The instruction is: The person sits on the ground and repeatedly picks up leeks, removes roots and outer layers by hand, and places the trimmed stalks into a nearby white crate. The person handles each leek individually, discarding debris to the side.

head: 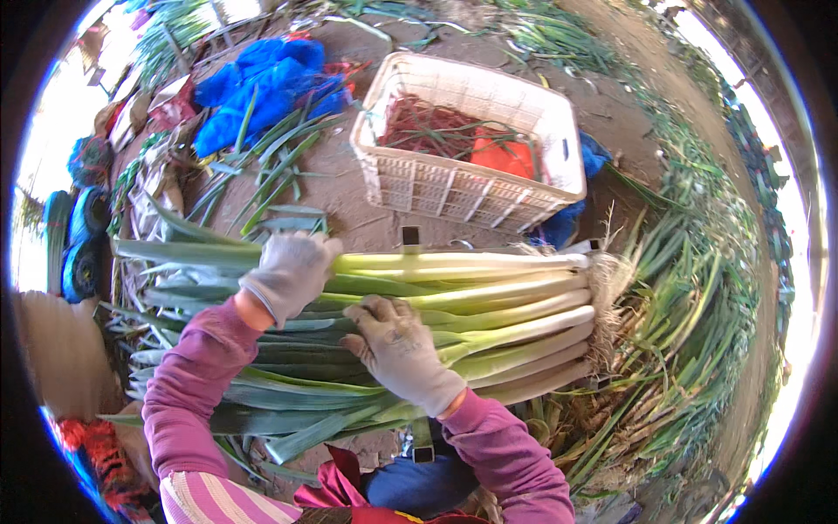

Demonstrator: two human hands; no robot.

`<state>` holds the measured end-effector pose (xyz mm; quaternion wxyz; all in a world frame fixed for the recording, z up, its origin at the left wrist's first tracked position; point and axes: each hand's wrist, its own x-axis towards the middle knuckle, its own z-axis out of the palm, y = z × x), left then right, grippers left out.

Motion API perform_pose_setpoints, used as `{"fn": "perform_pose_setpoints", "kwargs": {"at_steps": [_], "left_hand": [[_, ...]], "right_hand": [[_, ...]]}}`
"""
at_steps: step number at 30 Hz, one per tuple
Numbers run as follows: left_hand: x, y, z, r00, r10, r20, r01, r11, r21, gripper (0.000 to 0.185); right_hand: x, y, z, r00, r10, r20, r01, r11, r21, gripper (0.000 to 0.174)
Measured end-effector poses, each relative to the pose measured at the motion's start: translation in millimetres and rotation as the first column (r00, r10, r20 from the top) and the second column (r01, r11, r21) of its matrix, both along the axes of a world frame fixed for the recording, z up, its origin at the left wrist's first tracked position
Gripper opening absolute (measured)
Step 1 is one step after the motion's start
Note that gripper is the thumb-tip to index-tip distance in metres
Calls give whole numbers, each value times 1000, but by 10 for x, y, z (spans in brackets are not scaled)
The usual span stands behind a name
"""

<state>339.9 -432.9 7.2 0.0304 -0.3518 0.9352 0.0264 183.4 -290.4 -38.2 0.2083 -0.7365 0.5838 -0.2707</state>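
Observation:
In front of me lies a wide row of leeks (517,301), side by side, with white shanks and roots to the right and dark green leaves to the left. My left hand (293,272), in a pale work glove, is curled over the farthest leek where its shank turns to leaf; the fingertips are partly hidden. Across the middle of the row rests my right hand (402,350), also gloved, palm down with the thumb apart. A metal frame end (410,236) shows beyond the row, and another frame end (423,453) shows near my lap.
Beyond the leeks stands a white plastic crate (452,190) holding dark red ties and an orange-red item. Blue netting (268,78) and loose leaves (281,164) lie on the soil to its left. Piled leeks (681,327) cover the ground at right.

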Motion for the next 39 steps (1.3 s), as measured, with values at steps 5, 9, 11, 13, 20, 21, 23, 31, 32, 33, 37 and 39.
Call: {"fn": "perform_pose_setpoints", "kwargs": {"at_steps": [5, 9, 11, 13, 20, 21, 23, 31, 32, 33, 37, 39], "left_hand": [[-2, -65, -579, 994, 101, 49, -107, 982, 158, 19], [35, -36, -551, 997, 76, -9, -74, 987, 141, 22], [12, -3, -492, 995, 59, -85, -48, 990, 130, 23], [-35, -6, -457, 996, 80, -41, -73, 986, 148, 23], [-136, -313, -586, 991, -119, 65, 94, 949, 301, 24], [-152, -346, -608, 984, -140, 107, 102, 949, 297, 26], [-207, -361, -606, 942, -266, 203, 204, 937, 283, 33], [-980, 226, 106, 915, -195, 354, 215, 977, -15, 22], [-1082, 435, 223, 938, -166, 305, 198, 977, -76, 20], [-1177, 717, 290, 989, -144, -34, 140, 985, -100, 13], [-1421, 2070, 363, 786, 249, -566, 105, 848, 519, 3], [-1622, 2577, 315, 780, 494, -384, 235, 337, 912, 10]], "right_hand": [[40, -90, -69, 999, -32, -7, 32, 999, -9, 43], [-322, -38, 0, 995, -99, 24, 99, 995, -23, 48], [-796, 55, -18, 961, -275, -38, 274, 961, -23, 53], [-1349, 112, -111, 843, -498, -205, 525, 845, 105, 58], [-1878, 108, -784, 653, -617, -439, 643, 758, -108, 63], [-1863, 110, -845, 648, -615, -449, 658, 749, -77, 63], [-1840, 106, -895, 656, -603, -454, 669, 743, -20, 62], [-1987, 165, -306, 794, -538, -283, 604, 747, 277, 64], [-2111, 313, -202, 798, -591, 119, 559, 799, 221, 57], [-2238, 530, -120, 673, -539, 506, 524, 831, 188, 51], [-3147, 1719, -216, 180, -467, 866, 830, 544, 120, 27], [-3638, 2042, -617, -75, -475, 877, 898, 351, 267, 23]]}}
